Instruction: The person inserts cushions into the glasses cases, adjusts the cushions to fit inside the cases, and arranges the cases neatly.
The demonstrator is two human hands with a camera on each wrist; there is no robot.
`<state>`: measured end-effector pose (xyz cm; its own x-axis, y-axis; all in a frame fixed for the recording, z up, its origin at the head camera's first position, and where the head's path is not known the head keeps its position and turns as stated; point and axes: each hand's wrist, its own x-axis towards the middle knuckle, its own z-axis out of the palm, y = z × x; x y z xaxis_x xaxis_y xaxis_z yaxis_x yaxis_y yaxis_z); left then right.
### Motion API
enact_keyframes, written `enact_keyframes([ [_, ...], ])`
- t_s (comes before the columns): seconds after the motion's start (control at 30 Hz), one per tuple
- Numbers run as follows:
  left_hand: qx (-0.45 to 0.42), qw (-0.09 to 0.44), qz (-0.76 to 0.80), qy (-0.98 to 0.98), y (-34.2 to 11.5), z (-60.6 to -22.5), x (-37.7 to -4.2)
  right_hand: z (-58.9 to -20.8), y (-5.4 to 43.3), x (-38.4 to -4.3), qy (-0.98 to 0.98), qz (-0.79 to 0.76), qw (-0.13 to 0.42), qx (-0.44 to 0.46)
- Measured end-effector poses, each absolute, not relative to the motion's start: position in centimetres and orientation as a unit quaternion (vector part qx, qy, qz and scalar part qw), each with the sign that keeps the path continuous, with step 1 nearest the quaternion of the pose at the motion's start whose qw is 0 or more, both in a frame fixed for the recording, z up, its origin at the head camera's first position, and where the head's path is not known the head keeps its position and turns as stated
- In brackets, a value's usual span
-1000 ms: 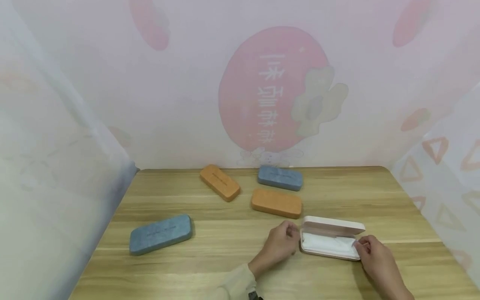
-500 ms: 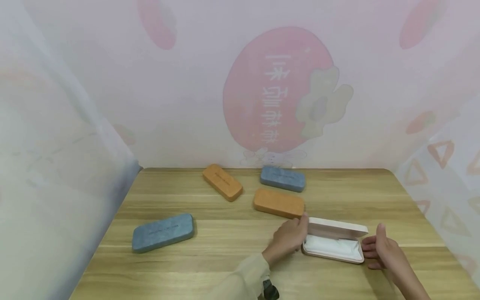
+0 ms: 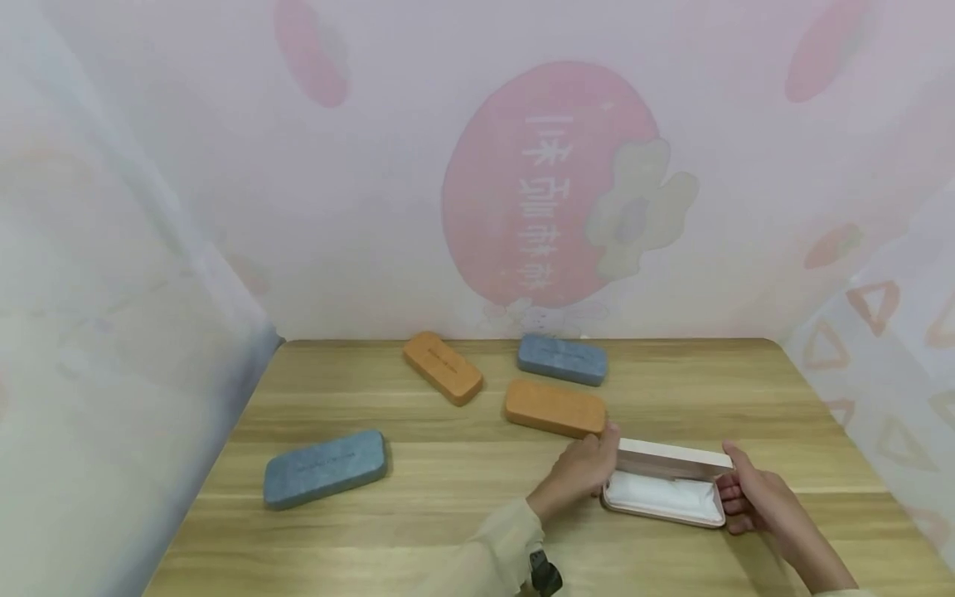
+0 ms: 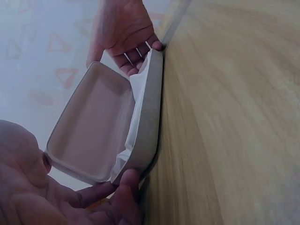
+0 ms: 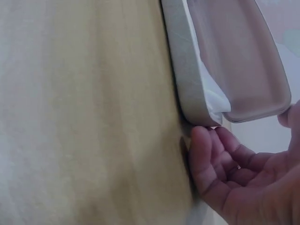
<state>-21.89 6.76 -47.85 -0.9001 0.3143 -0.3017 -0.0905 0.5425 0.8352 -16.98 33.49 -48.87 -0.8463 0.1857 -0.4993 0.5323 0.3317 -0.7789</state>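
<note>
A pale glasses case (image 3: 675, 454) stands with its lid raised on the table at the right front. White wrapping (image 3: 662, 495) lies in its base, and the lid's lining (image 4: 93, 124) looks pinkish. My left hand (image 3: 579, 471) holds the case's left end, thumb at the lid's corner and fingers against the base. At the opposite end, my right hand (image 3: 764, 502) has its thumb on the lid's right corner. Its curled fingers (image 5: 204, 150) touch the end of the base in the right wrist view.
Just behind the open case lies an orange case (image 3: 555, 406). Another orange case (image 3: 443, 367) and a blue case (image 3: 563, 358) are at the table's back edge. A second blue case (image 3: 326, 468) rests at the left. A printed curtain (image 3: 373, 207) closes off the back.
My left hand has come up against the case's left end, thumb at the lid. My right hand left the wrapping, opened beside the case, then brought its thumb to the lid's corner.
</note>
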Motion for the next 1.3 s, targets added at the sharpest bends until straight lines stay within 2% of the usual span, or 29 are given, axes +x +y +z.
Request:
enact_keyframes([
  [0.47, 0.113, 0.243, 0.522, 0.81, 5.1, -48.5, -21.9, -48.8, 33.9, -16.3, 0.797, -0.538, 0.18, 0.21],
  [0.87, 0.15, 0.245, 0.508, 0.812, 4.6, -48.8, -21.9, -49.0, 34.1, -15.3, 0.788, -0.569, 0.162, 0.171],
  [1.13, 0.198, 0.199, 0.48, 0.831, 4.4, -49.8, -21.7, -49.6, 33.8, -14.8, 0.8, -0.548, 0.148, 0.193],
  [1.3, 0.192, 0.174, 0.459, 0.85, 4.4, -49.9, -21.0, -49.3, 33.2, -14.7, 0.802, -0.547, 0.128, 0.201],
])
